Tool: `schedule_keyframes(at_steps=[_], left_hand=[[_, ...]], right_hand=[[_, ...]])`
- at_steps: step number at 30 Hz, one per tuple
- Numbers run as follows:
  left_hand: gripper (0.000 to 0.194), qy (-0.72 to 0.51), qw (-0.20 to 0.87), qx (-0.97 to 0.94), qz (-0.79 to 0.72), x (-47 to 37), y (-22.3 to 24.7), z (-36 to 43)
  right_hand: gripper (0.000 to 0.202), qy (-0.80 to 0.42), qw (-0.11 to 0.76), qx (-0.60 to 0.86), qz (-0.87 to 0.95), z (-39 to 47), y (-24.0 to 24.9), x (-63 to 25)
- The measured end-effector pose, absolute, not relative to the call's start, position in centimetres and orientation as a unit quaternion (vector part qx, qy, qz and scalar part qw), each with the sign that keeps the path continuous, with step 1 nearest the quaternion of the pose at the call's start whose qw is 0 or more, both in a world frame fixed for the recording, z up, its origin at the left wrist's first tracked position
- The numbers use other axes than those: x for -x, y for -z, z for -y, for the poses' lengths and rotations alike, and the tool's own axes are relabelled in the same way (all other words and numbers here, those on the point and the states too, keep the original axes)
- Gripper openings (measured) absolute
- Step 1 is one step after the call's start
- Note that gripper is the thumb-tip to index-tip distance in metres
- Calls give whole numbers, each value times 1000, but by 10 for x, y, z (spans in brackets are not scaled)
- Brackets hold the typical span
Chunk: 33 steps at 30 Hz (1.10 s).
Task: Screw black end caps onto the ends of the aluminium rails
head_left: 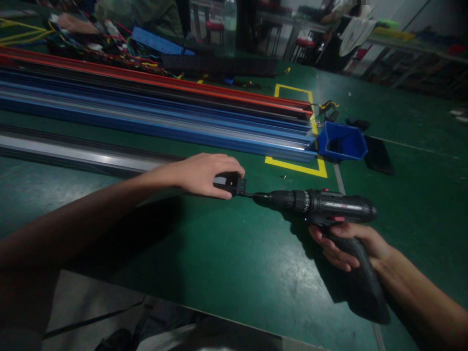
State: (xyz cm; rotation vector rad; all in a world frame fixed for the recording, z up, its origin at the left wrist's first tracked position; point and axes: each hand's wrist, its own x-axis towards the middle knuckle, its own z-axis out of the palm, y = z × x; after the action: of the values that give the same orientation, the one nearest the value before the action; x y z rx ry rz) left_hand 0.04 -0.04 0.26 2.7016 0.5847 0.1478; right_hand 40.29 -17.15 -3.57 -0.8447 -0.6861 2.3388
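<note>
My right hand is wrapped round the handle of a black cordless drill, which lies level and points left. The drill's bit meets a black end cap on a long grey metal profile. Over the right end of that profile my left hand is closed, thumb on the near side and fingers on the far side. Whether a screw sits at the bit's tip is too small to tell.
Blue profiles and red profiles lie behind, beside a blue bin. Yellow tape marks the green table. A small screw lies near the tape. Tangled wires and another person's hand are at the far left.
</note>
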Motion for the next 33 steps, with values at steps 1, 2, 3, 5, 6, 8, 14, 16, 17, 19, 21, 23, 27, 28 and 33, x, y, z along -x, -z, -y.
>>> schedule_keyframes(at_steps=[1,2,3,5,6,8,14,16,17,19,21,23,27,28,33], left_hand=[[46,-52,186,-959,-207,0,-3,0],[46,-53,186,-959,-207,0,-3,0],[46,-52,187,-959,-207,0,-3,0],[46,-51,188,-959,-206,0,-3,0],[46,-51,188,-959,-206,0,-2,0],[46,-51,188,-959,-207,0,-2,-1],[46,-60,189,-959,-201,0,-1,-1],[46,-60,189,-959,-203,0,-2,0],[47,-58,189,-959,-204,0,-3,0],[47,-54,187,-959,-207,-1,-4,1],[47,-53,187,-959,-208,-1,-4,1],[47,-57,186,-959,-207,-1,-3,0],[46,-57,186,-960,-203,0,-1,-1],[46,-57,185,-960,-202,1,0,-1],[46,-59,181,-961,-199,1,1,-2]], right_hand=[[26,-871,278,316,255,171,35,-403],[26,-870,278,317,255,171,35,-403],[26,-870,277,318,256,171,35,-402],[27,-869,277,318,257,171,35,-402],[27,-869,276,318,258,171,35,-402],[27,-870,278,316,257,171,36,-402],[28,-870,280,314,256,171,34,-401],[27,-871,278,312,258,170,34,-401],[28,-872,278,309,259,170,33,-400],[28,-872,279,305,263,169,33,-400],[28,-871,282,301,266,169,33,-399],[28,-872,281,300,267,169,33,-400],[28,-872,281,305,261,170,34,-400],[28,-871,281,307,260,170,33,-400],[28,-869,279,312,266,169,32,-400]])
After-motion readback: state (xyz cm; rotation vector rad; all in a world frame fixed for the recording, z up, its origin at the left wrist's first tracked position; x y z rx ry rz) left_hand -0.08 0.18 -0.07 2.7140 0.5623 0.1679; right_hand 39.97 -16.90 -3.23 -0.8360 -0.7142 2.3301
